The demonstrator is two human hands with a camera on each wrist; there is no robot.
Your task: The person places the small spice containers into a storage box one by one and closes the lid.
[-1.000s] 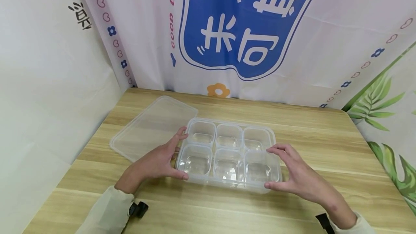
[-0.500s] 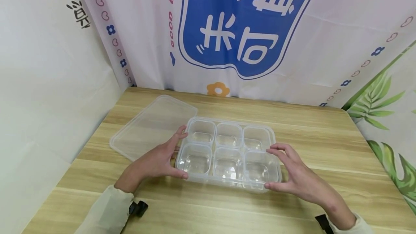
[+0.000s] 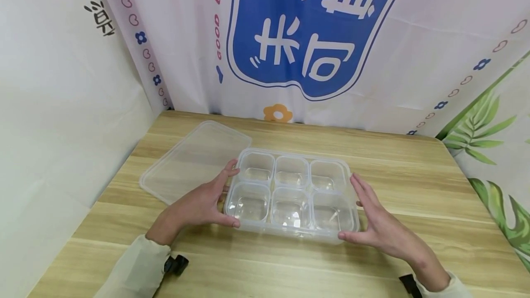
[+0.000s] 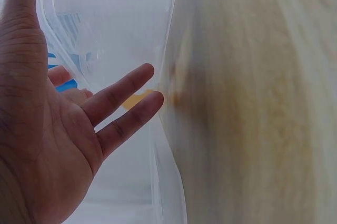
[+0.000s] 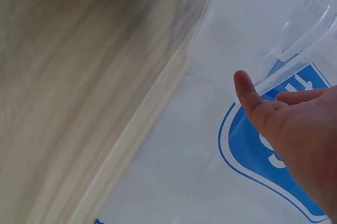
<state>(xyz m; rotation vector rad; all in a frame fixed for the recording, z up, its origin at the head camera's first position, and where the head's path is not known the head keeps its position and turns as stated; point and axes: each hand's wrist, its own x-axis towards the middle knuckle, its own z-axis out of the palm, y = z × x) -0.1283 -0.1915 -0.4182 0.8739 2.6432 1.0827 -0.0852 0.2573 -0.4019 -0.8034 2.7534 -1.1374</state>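
A clear plastic storage box (image 3: 285,232) lies on the table in the head view, with several small square containers (image 3: 250,202) set inside it in two rows. The left hand (image 3: 198,207) holds the left end, thumb at the front corner and fingertips at the side rim. In the left wrist view, two fingers of the left hand (image 4: 68,134) stick out straight below the box (image 4: 113,29). At the right end, the right hand (image 3: 381,224) rests its thumb at the front corner, fingers extended along the side. The right wrist view shows the right hand (image 5: 300,124) beside the box wall (image 5: 242,29).
A flat translucent lid (image 3: 192,164) lies on the wooden table (image 3: 281,270), left of the box and partly behind the left forearm. Printed cloth (image 3: 186,40) hangs behind the table and along both sides.
The right hand's fingers have let go of the inner container's rim and straightened out to the box's far right side. The left hand and the box have stayed put.
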